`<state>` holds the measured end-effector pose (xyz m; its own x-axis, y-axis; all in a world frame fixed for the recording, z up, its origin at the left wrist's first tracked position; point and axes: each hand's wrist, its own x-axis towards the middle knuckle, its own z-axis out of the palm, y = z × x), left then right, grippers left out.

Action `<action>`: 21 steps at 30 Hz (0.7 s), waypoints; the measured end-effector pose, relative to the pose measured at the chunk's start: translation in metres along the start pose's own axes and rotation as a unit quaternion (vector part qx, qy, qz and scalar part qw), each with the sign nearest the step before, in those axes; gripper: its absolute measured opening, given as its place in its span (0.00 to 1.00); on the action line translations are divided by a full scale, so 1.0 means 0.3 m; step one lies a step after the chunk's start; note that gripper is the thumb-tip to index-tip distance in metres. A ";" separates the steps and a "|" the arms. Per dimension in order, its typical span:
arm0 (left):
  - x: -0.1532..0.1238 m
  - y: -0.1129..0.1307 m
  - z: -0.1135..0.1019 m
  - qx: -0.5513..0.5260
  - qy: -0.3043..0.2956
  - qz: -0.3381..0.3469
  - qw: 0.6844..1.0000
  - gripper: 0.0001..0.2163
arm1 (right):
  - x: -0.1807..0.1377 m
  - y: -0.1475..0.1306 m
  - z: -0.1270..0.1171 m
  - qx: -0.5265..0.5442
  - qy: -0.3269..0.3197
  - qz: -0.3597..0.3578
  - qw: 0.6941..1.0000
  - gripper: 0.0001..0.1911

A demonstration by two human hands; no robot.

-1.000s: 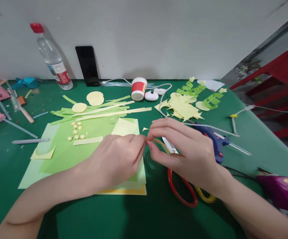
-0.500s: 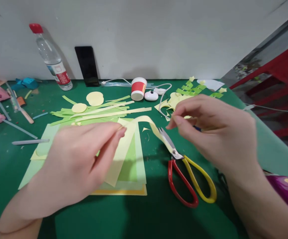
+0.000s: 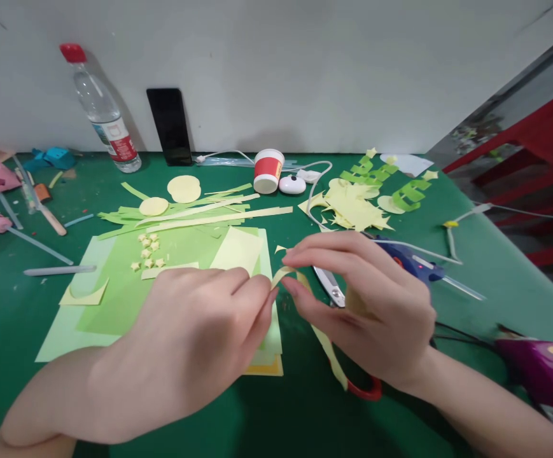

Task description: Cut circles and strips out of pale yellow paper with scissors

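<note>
My left hand (image 3: 195, 343) and my right hand (image 3: 366, 305) meet above the green table (image 3: 276, 420), both pinching a narrow pale-yellow paper strip (image 3: 326, 346). The strip loops between my fingertips and its free end hangs down toward me. Under my right hand lie scissors (image 3: 333, 289) with red and yellow handles, mostly hidden. A stack of green and yellow paper sheets (image 3: 128, 299) lies under my left hand, with several tiny folded paper stars (image 3: 148, 251) on it.
Cut green and yellow strips (image 3: 200, 213) and yellow discs (image 3: 183, 188) lie behind the sheets. A water bottle (image 3: 102, 111), a phone (image 3: 168, 127) and a red cup (image 3: 267, 170) stand by the wall. Yellow scraps (image 3: 352, 207), a blue glue gun (image 3: 417, 267) and a purple tool (image 3: 543, 366) are at right.
My hands spread apart, drawing the yellow strip out over the scissors, then came back together. The strip now loops between my fingertips and my right hand covers the scissors again.
</note>
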<state>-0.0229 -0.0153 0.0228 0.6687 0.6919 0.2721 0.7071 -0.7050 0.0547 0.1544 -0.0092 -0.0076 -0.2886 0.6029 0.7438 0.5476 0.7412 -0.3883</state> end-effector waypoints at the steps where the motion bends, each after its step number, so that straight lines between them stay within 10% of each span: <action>1: 0.000 0.000 -0.001 0.003 0.002 0.001 1.000 0.09 | 0.000 0.002 -0.004 0.003 -0.009 -0.006 1.000 0.08; 21: -0.021 -0.018 -0.049 0.051 0.070 -0.012 0.996 0.10 | 0.024 0.032 -0.022 0.023 0.012 0.100 0.995 0.12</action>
<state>-0.0343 -0.0180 0.0348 0.6178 0.6753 0.4029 0.7473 -0.6636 -0.0335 0.1627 0.0002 -0.0024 -0.1582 0.7327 0.6619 0.5547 0.6205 -0.5543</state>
